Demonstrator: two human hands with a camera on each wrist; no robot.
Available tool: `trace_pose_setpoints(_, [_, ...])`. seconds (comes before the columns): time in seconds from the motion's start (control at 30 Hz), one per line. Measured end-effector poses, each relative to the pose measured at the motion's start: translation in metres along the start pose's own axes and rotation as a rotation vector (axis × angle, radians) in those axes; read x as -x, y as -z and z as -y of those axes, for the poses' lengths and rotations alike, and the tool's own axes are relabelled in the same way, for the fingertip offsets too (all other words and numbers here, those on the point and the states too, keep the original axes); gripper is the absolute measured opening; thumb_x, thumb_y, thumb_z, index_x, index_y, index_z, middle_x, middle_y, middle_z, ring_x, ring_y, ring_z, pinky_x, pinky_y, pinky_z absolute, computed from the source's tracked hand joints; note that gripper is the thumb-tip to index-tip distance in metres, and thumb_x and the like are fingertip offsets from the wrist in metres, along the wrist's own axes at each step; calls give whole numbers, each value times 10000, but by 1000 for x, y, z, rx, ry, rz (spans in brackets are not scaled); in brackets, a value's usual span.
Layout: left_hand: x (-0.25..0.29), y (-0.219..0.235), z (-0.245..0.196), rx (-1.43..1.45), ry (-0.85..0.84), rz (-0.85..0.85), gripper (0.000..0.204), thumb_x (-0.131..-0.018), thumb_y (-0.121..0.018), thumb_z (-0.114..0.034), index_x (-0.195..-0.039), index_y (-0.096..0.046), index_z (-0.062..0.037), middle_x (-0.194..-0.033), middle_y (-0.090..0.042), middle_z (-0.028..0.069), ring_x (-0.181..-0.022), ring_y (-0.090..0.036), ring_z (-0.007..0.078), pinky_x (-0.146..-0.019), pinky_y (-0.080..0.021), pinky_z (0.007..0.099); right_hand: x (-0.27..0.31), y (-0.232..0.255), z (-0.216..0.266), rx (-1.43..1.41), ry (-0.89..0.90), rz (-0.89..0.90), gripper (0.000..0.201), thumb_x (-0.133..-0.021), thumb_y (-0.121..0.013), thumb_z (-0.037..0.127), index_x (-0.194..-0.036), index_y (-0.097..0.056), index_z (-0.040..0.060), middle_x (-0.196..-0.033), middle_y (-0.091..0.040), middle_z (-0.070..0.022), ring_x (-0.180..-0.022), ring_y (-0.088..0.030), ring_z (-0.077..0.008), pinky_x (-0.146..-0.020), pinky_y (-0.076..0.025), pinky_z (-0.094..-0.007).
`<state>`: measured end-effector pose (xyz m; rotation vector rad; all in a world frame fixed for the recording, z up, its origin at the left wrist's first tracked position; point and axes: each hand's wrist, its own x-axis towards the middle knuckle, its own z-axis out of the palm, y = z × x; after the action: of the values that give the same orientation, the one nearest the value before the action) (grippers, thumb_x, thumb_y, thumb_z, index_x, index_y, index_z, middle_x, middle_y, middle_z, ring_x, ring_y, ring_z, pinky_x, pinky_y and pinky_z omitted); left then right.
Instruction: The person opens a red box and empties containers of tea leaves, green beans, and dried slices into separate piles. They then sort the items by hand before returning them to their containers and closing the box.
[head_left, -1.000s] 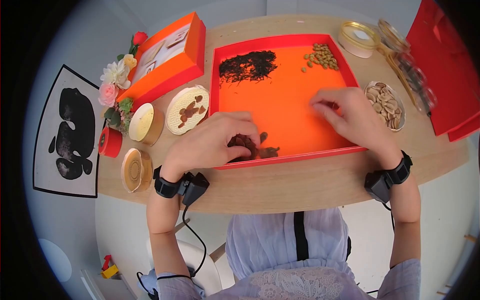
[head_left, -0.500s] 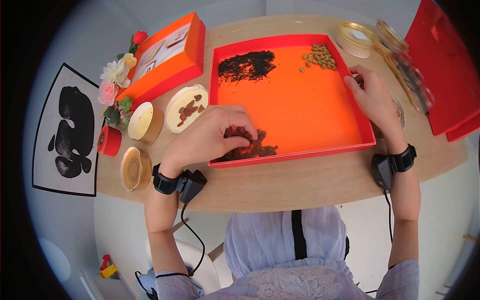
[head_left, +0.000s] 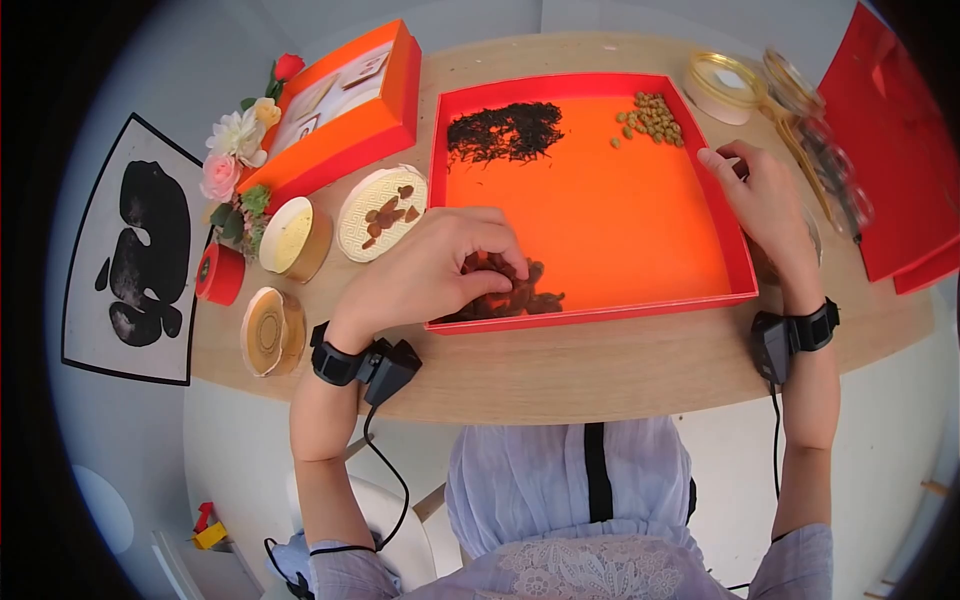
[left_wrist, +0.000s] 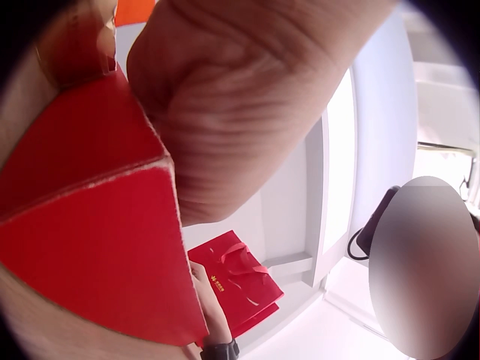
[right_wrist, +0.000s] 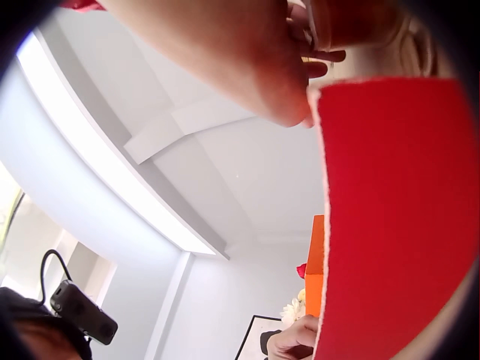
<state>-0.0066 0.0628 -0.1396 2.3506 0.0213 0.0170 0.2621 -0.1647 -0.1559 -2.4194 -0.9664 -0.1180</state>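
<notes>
My left hand (head_left: 440,262) reaches over the near left corner of a shallow orange box (head_left: 600,220) with red walls. Its fingers and thumb are curled around dark brown dried pieces (head_left: 530,288) heaped there. At the box's right wall is my right hand (head_left: 758,200), thumb at the rim and fingers loosely bent outside; in the right wrist view the hand (right_wrist: 240,52) shows no object in it. Dark thin strands (head_left: 505,130) lie in the far left corner, and small greenish-brown pellets (head_left: 655,120) in the far right one.
Left of the box stand a round embossed dish (head_left: 355,205) with a few brown pieces, two pale tubs (head_left: 295,240), a red tin (head_left: 220,275), flowers (head_left: 237,140) and an orange display box (head_left: 370,120). Gold-rimmed containers (head_left: 722,88) and a red bag (head_left: 885,150) are at the right.
My right hand has moved from above the box's inside to its right wall. The left hand stays at the brown pieces, its fingers shifting slightly; more of the heap shows.
</notes>
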Motion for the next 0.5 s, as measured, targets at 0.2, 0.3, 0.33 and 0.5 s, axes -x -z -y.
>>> trace_pose_setpoints(0.2, [1, 2, -3, 154, 68, 7, 149, -816, -751, 55, -943, -721, -18, -923, -666, 51, -825, -662, 177, -728, -519, 290, 3, 3, 9, -25, 116, -88, 438, -943, -670, 420, -1029, -747, -3, -845, -741, -181, -761, -705, -330, -708, -531, -422])
trace_pose_setpoints(0.3, [1, 1, 0, 95, -20, -10, 153, -812, -755, 54, -943, -723, -18, -928, -672, 48, -841, -662, 165, -735, -520, 281, 3, -5, 7, -49, 126, -98, 372, -927, -688, 352, -1027, -741, -3, -820, -733, -164, -727, -687, -312, -689, -522, -411])
trace_pose_setpoints(0.33, [2, 1, -1, 90, -14, -16, 153, -812, -755, 54, -943, -723, -18, -928, -672, 48, -841, -662, 165, -735, -520, 281, 2, -6, 5, -66, 119, -100, 334, -917, -695, 310, -1031, -738, -2, -813, -727, -158, -720, -679, -308, -683, -519, -409])
trace_pose_setpoints(0.5, [6, 6, -17, 35, -44, -25, 181, -798, -759, 67, -956, -731, -17, -930, -673, 41, -864, -659, 146, -736, -519, 267, -1, -8, -1, -67, 122, -96, 271, -897, -707, 229, -1043, -728, 2, -805, -714, -143, -711, -665, -299, -673, -513, -405])
